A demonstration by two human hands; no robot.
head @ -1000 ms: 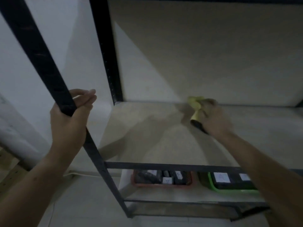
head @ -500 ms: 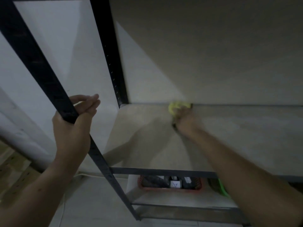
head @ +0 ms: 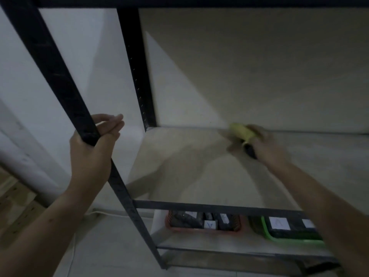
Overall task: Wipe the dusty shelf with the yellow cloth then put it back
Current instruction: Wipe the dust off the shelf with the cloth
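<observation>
Head cam, mid-wipe I'd say. The right hand (head: 265, 144) has the yellow cloth (head: 241, 131) bunched in its grip at the back edge of the shelf board (head: 189, 176), centre-right of frame, pretty blurry. The left hand (head: 93, 150) is wrapped round the black front post (head: 58, 80) at left. Next up is probably strokes across the rest of the board, then putting the cloth back.
</observation>
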